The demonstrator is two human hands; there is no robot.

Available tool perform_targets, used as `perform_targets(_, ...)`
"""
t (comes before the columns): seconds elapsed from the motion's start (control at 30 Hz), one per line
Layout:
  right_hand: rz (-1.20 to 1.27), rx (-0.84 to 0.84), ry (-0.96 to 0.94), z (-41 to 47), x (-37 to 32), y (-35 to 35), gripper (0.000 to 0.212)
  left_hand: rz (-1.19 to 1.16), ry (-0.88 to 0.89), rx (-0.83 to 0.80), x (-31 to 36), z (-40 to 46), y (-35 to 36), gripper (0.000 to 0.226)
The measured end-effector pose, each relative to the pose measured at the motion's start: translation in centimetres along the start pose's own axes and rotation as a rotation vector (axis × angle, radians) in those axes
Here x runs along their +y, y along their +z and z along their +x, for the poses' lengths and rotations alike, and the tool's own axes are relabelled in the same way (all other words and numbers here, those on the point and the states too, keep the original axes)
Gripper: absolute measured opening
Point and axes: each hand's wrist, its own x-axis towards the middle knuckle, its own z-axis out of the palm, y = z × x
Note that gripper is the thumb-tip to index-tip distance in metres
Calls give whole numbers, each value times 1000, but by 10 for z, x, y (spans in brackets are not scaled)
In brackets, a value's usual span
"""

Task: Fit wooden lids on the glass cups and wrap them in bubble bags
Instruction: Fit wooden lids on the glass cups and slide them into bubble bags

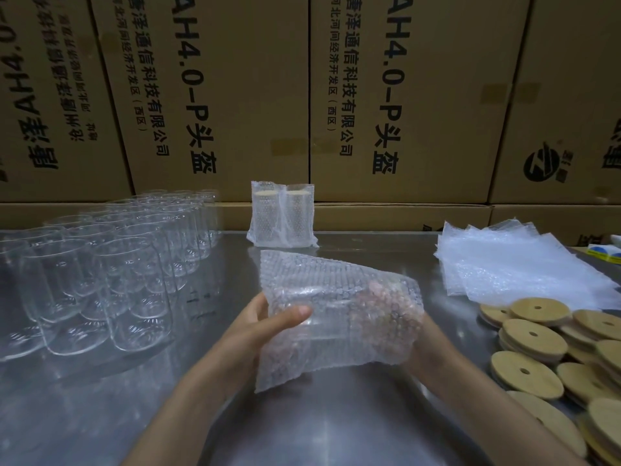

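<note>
Hands up over the near worktop (319, 432): my left hand (268, 319) has its grip curled round the bubble bag (339, 317), thumb on top. Right hand (420, 341) sits behind the bag, so I cannot tell its grip. Glass cup (322, 321) inside, I judge: hard, breakable, slippery through soft film, so hold round the cup's body.
</note>
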Motion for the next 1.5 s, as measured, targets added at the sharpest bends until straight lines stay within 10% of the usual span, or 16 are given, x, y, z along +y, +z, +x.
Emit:
perform_targets(0.23,-100,347,-99,-3,1,-9,72,-515,-5,5,2,0,18,54)
perform_targets(0.37,-30,-2,216,-7,21,11,77,-499,124,187,-3,1,41,62)
perform_targets(0.53,137,-285,179,-18,27,40,71,-307,212,362,-15,-5,63,81)
perform_targets(0.83,324,-10,-8,-4,-10,9,44,-179,311,148,-21,-10,84,80)
perform_targets(1.1,-27,168,-258,-12,-19,13,58,-86,138,-134,-21,-11,75,68)
perform_targets(1.5,-486,-185,-378,-24,-21,31,64,119,312,-185,17,-20,62,68)
